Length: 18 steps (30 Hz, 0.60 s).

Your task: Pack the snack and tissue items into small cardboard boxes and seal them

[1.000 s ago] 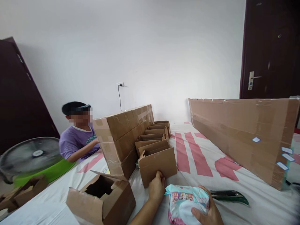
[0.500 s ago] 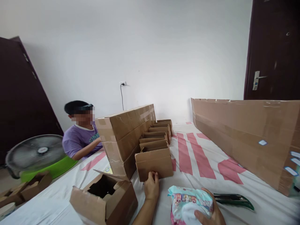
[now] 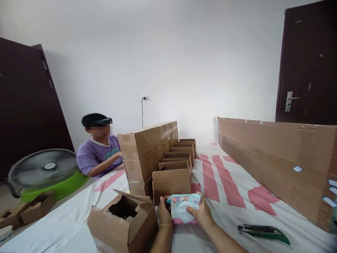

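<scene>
A pack of wet wipes point(image 3: 183, 212), teal and pink with a white oval lid, is held up before the nearest box of the row. My right hand point(image 3: 204, 212) grips its right end, thumb across the front. At the left end, my left hand point(image 3: 165, 214) is closed around the edge, its fingers partly hidden by the pack. Right behind both hands stands an open-topped cardboard box point(image 3: 171, 183). Another open cardboard box point(image 3: 110, 225) with raised flaps lies to the left of my left forearm.
Several open boxes point(image 3: 183, 149) line up beside a stacked cardboard wall point(image 3: 149, 154). A green box cutter point(image 3: 264, 233) lies at the right. A long cardboard panel point(image 3: 273, 158) borders the right side. Across the table, a person in purple point(image 3: 98, 156) sits near a fan point(image 3: 48, 167).
The wipes pack has moved left and away from me in my right hand. My left hand has left the nearest box's front and taken the pack's left end. The view has shifted slightly.
</scene>
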Motion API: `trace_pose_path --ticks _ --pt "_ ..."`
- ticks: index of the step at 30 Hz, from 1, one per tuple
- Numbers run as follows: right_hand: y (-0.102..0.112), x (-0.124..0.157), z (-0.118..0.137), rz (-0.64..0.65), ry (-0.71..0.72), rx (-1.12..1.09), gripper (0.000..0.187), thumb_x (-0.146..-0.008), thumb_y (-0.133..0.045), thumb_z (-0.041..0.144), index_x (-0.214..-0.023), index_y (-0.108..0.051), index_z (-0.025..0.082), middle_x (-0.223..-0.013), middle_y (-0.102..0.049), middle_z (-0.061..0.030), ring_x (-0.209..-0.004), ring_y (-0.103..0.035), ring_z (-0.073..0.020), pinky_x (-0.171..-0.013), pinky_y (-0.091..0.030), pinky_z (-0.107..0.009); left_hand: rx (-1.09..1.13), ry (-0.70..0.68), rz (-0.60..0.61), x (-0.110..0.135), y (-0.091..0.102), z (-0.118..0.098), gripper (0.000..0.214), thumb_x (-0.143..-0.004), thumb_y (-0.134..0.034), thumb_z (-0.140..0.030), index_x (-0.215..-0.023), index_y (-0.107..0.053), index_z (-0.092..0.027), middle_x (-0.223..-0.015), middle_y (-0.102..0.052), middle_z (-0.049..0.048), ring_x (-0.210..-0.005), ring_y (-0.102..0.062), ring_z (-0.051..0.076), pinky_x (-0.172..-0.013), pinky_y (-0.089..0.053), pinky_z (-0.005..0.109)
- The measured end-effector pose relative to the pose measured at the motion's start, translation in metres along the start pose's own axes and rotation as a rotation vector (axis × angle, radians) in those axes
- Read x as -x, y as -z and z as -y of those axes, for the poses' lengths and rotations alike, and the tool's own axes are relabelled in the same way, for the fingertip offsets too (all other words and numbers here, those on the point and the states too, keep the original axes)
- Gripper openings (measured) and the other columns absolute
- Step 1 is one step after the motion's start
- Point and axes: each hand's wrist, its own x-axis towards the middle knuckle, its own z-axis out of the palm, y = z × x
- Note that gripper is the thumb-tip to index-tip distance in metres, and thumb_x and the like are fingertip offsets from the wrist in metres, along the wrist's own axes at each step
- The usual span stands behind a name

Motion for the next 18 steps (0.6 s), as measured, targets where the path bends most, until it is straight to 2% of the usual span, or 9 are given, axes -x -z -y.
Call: trace_pose_path --ticks 2,3,5,7,9,11,13,15,18 --pt "-0.017 0.000 -0.009 -0.035 0.053 0.050 0.081 -0.055 -0.080 0.044 -0.125 -0.049 0.018 -0.114 -0.065 -0.0126 -0.104 -0.063 -0.0309 -0.092 -0.050 -0.042 -0.013 -0.037 -0.007 0.014 0.005 -0.006 0.051 -0.082 -0.038 -0.055 -0.099 -0.065 -0.016 -0.104 -0.069 0.0137 -0.101 -0.064 0.029 -0.090 -0.049 0.043" --pt "-0.025 0.002 -0.013 -0.067 0.080 0.085 0.081 -0.056 -0.080 0.043 -0.126 -0.048 0.019 -0.118 -0.063 -0.0129 -0.108 -0.061 -0.0311 -0.095 -0.048 -0.042 -0.060 -0.097 0.002 0.025 0.007 -0.008 0.050 -0.080 -0.043 -0.052 -0.109 -0.062 -0.016 -0.120 -0.063 0.0156 -0.114 -0.057 0.031 -0.099 -0.044 0.045" --pt "-0.037 0.008 -0.021 -0.090 0.120 0.148 0.080 -0.060 -0.078 0.041 -0.130 -0.046 0.020 -0.126 -0.059 -0.0129 -0.116 -0.056 -0.0302 -0.100 -0.045 -0.043 -0.237 -0.310 0.021 0.049 0.007 -0.011 0.052 -0.079 -0.050 -0.044 -0.124 -0.055 -0.018 -0.144 -0.044 0.0150 -0.136 -0.036 0.031 -0.113 -0.026 0.048" --pt "-0.043 0.015 -0.025 -0.043 0.143 0.178 0.072 -0.069 -0.071 0.037 -0.134 -0.044 0.022 -0.132 -0.055 -0.0109 -0.122 -0.052 -0.0269 -0.105 -0.042 -0.042 -0.494 -0.457 0.035 0.069 0.003 -0.012 0.051 -0.082 -0.049 -0.039 -0.129 -0.052 -0.021 -0.153 -0.029 0.0135 -0.144 -0.017 0.033 -0.113 -0.019 0.056" --pt "-0.043 0.019 -0.025 0.045 0.165 0.173 0.061 -0.080 -0.059 0.032 -0.138 -0.040 0.024 -0.137 -0.051 -0.0093 -0.128 -0.047 -0.0228 -0.108 -0.039 -0.040 -0.689 -0.455 0.055 0.078 -0.001 -0.013 0.052 -0.085 -0.045 -0.037 -0.133 -0.050 -0.018 -0.156 -0.021 0.0171 -0.145 -0.006 0.038 -0.107 -0.021 0.065" --pt "-0.042 0.022 -0.023 0.118 0.191 0.163 0.056 -0.087 -0.047 0.029 -0.142 -0.035 0.022 -0.142 -0.046 -0.0099 -0.132 -0.042 -0.0199 -0.111 -0.037 -0.040 -0.786 -0.403 0.101 0.075 -0.004 -0.013 0.055 -0.087 -0.042 -0.036 -0.137 -0.046 -0.014 -0.156 -0.015 0.0220 -0.144 0.001 0.041 -0.103 -0.024 0.069" --pt "-0.040 0.024 -0.019 0.146 0.218 0.169 0.057 -0.090 -0.044 0.028 -0.145 -0.029 0.019 -0.146 -0.041 -0.0126 -0.135 -0.039 -0.0198 -0.112 -0.035 -0.040 -0.827 -0.375 0.164 0.064 -0.004 -0.014 0.055 -0.088 -0.041 -0.035 -0.138 -0.045 -0.012 -0.157 -0.012 0.0233 -0.144 0.006 0.042 -0.102 -0.024 0.070" --pt "-0.040 0.024 -0.016 0.119 0.239 0.191 0.062 -0.088 -0.049 0.030 -0.145 -0.028 0.016 -0.145 -0.041 -0.0151 -0.135 -0.038 -0.0220 -0.112 -0.035 -0.042 -0.842 -0.356 0.211 0.052 -0.003 -0.014 0.052 -0.088 -0.041 -0.034 -0.136 -0.047 -0.014 -0.157 -0.012 0.0219 -0.144 0.009 0.041 -0.102 -0.023 0.070" --pt "-0.041 0.024 -0.013 -0.011 0.217 0.246 0.063 -0.080 -0.059 0.030 -0.137 -0.036 0.014 -0.134 -0.049 -0.0172 -0.127 -0.046 -0.0261 -0.107 -0.039 -0.044 -0.832 -0.379 0.240 0.038 -0.003 -0.011 0.051 -0.089 -0.042 -0.034 -0.134 -0.050 -0.014 -0.157 -0.014 0.0211 -0.144 0.010 0.040 -0.107 -0.019 0.067"
